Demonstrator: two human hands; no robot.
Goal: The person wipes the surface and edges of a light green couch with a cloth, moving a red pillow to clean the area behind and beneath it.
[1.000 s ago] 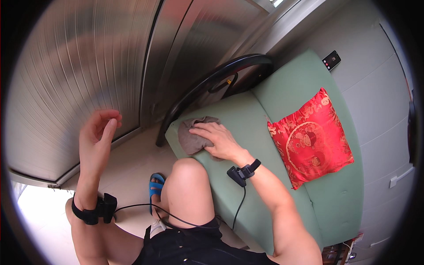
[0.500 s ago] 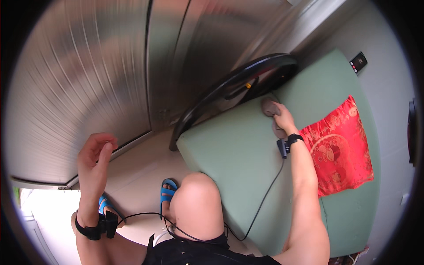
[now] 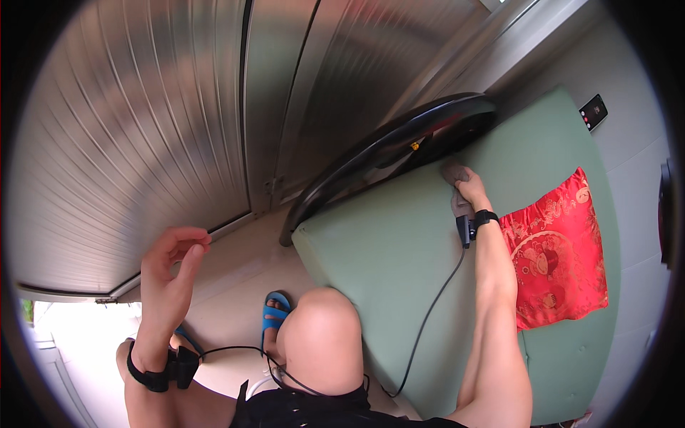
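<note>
My right hand is closed on a grey-brown cloth, pressing it against the seat of a green padded sofa. Part of the cloth hangs out below the palm, near the wrist. To the right of that forearm lies a shiny red cushion with a gold pattern. My left hand is raised above the floor on the left, fingers loosely curved, thumb apart from them, and nothing in it. Both wrists wear black straps with small black devices.
A curved black armrest borders the sofa's far end, beside ribbed metal door panels. Against the wall at the upper right is a phone. A black cable runs between my wrists. My bare knee touches the sofa's near edge.
The view has shifted slightly. My right hand, still gripping the cloth, has moved a little toward the far armrest. My left hand has drifted slightly right, staying empty.
</note>
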